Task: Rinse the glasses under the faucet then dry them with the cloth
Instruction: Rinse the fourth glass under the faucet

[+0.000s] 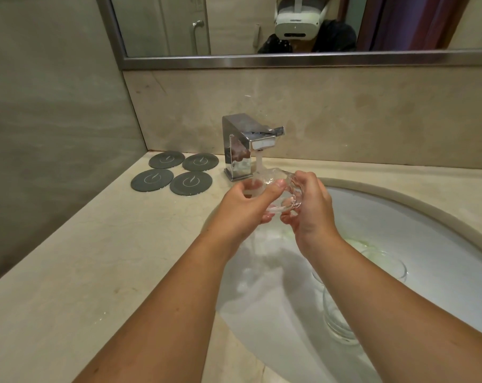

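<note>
Clear glass in the held tumbler (273, 196), glossy and wet under running water. Same clear, smooth glass in a second tumbler (338, 324) lying in the sink (416, 217). Glossy white glaze there, ceramic by the look. Polished metal on the faucet (238, 139), mirror-bright. Pale cream stone, marble-like, smooth with a soft sheen, for the countertop (90, 252) and the backsplash (358, 114). Matt dark grey on the coasters (191, 183), whether rubber or leather cannot tell. Brushed satin metal on the mirror frame (289, 62)
</note>
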